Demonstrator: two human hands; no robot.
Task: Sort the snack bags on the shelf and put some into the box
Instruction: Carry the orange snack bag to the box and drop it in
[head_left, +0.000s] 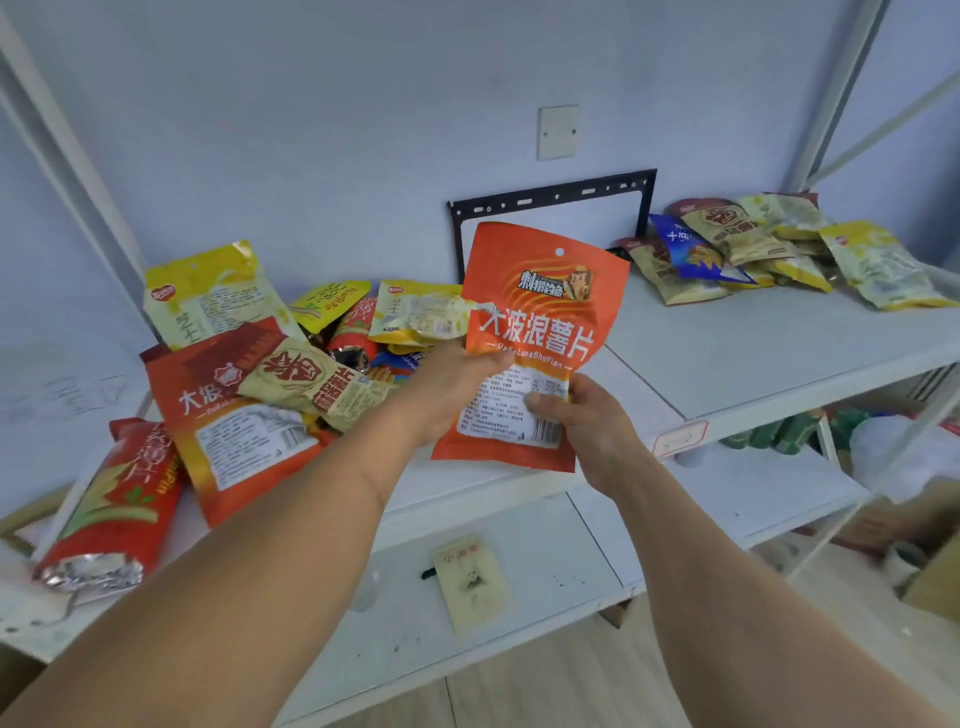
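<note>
Both hands are holding one orange bag (540, 312) upright in front of the shelf (753, 353), its back label facing the camera – the left hand (457, 379) is gripping the bag's left edge with fingers curled behind it, and the right hand (576, 415) is pinching the lower part, thumb lying across the white label. The bag is hanging above the shelf's front edge, between two heaps. On the left a loose pile (291, 358) of yellow, orange, tan and red bags is lying on the shelf, some overlapping; a second orange bag (228, 415) is resting at its front with a tan bag (317, 384) lying on top of it, and a red bag (114, 504) with a silver end is jutting past the shelf's edge at the far left. On the right, well apart from the held bag, another heap (769, 249) of tan, blue and yellow bags is sitting near the back of the shelf. A black bracket (550, 200) is standing against the wall behind the held bag, with a white wall plate (557, 131) above it. On the lower shelf (571, 561) a small pale card (470, 582) is lying flat – and a cardboard box (930, 571) is showing, blurred, at the lower right
</note>
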